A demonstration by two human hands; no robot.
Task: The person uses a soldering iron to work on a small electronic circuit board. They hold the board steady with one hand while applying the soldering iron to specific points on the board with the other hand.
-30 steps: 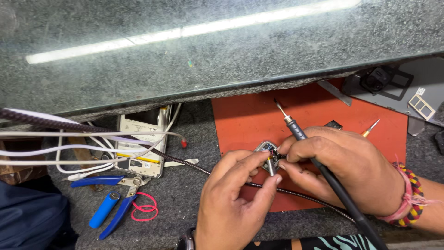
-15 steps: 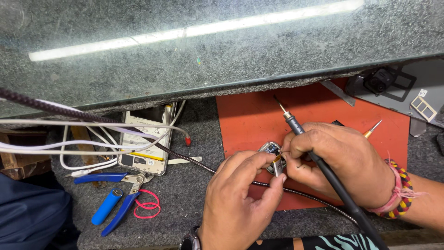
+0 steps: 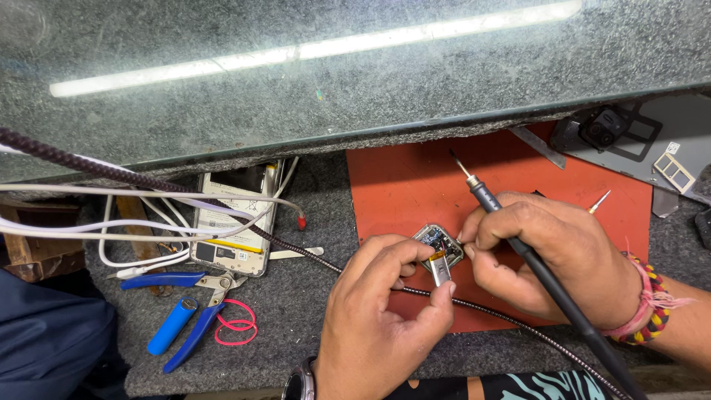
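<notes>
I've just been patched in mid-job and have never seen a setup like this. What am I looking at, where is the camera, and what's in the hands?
There is no machine here: two bare hands at a bench, filmed by a camera on the person's head that looks down.

The left hand and the right hand together pinch a small open gadget with a little silver piece sticking out of it. The right hand also holds a dark pen-like tool, tip pointing away.

They work over an orange mat on grey felt. To the left lie an opened phone, white cables, blue-handled pliers, a blue cylinder and a pink rubber band. A braided cable runs across.
</notes>
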